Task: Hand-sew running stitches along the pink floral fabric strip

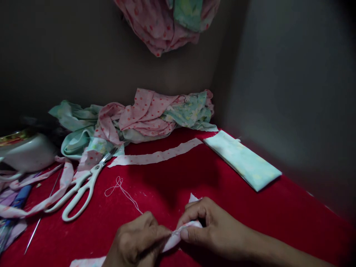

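A pale pink fabric strip [171, 241] is pinched between the closed fingers of my left hand [137, 239] and my right hand [213, 228], which nearly meet at the bottom centre. One end of the fabric shows below my left wrist, and a small tip sticks up behind my right fingers. A looped white thread [125, 193] runs over the red cloth to my left hand. No needle can be made out at my fingertips. White-handled scissors [83, 189] lie to the left of my hands.
Pink and green fabric [150, 115] is heaped at the back. A curved strip [158, 156] and a folded pale green cloth [244, 159] lie before it. At left are a white bowl [33, 154], a thin metal rod [35, 235] and a blue pen-like object [22, 196]. Fabric [164, 29] hangs above.
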